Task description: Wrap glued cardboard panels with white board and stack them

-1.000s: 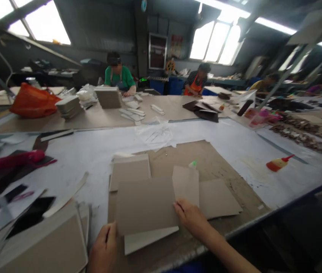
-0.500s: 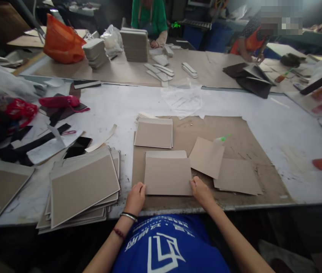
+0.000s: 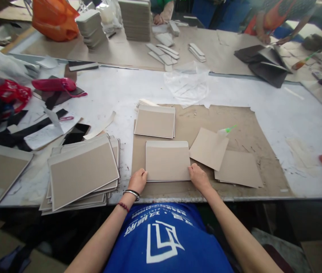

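A tan cardboard panel (image 3: 167,162) with a paler strip along its far edge lies in front of me. My left hand (image 3: 139,179) is closed at its left near corner, and my right hand (image 3: 198,176) is closed at its right near corner. Just beyond it lies another such panel (image 3: 155,122) on a short stack. To the right are a plain tan board (image 3: 208,148), with a green-tipped clear bottle (image 3: 226,131) on it, and more boards (image 3: 239,168). A large stack of panels (image 3: 84,170) sits left of my left hand.
Under the work is a brown cardboard sheet (image 3: 269,174) on the white table (image 3: 294,129). A phone (image 3: 77,134), a pink pouch (image 3: 54,85) and a plastic sheet (image 3: 188,85) lie around it. Co-workers' hands (image 3: 158,19) are across the table, near stacked boards (image 3: 136,21).
My view has tilted downward, so the things sit higher in the picture. Both hands stay at the panel's near corners, and the panel now lies more squarely on the brown sheet.
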`<action>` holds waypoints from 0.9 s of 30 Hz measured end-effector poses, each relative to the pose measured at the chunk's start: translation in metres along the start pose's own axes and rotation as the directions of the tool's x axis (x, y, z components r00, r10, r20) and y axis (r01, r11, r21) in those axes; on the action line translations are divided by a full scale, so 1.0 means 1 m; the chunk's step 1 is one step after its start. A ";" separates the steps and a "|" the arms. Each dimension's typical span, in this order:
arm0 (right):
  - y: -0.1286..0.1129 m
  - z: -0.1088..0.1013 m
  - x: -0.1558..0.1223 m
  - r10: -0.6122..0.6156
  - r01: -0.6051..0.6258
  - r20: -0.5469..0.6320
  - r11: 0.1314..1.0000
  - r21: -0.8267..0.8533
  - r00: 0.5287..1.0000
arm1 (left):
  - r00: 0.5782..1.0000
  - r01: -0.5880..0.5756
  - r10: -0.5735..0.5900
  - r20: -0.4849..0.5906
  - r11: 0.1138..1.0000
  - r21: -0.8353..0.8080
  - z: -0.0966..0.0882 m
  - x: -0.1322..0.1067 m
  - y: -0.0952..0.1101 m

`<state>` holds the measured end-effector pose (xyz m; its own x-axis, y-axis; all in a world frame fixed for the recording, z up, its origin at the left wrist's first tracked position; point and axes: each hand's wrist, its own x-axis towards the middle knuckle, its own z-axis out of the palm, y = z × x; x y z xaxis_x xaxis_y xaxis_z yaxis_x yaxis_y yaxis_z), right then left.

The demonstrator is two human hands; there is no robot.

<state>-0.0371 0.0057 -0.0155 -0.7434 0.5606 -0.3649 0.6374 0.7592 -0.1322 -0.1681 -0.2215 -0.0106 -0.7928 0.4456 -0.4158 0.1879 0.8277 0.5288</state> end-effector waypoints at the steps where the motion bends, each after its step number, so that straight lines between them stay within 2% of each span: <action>1: 0.001 0.001 0.001 -0.004 0.004 0.002 1.000 -0.007 1.000 | 1.000 0.003 -0.003 0.004 1.000 0.010 0.000 0.000 0.001; 15: 0.006 0.010 0.007 -0.036 0.037 0.018 0.999 -0.032 0.999 | 0.997 0.045 -0.056 0.057 0.983 0.177 0.003 0.005 0.006; 27: 0.008 0.012 0.010 -0.074 0.075 0.009 0.997 -0.032 0.997 | 0.996 0.042 -0.058 0.066 0.974 0.225 0.010 0.005 0.002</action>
<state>-0.0369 0.0137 -0.0316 -0.7870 0.4996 -0.3619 0.5732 0.8091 -0.1296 -0.1662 -0.2141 -0.0186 -0.7623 0.4185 -0.4937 0.2801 0.9010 0.3313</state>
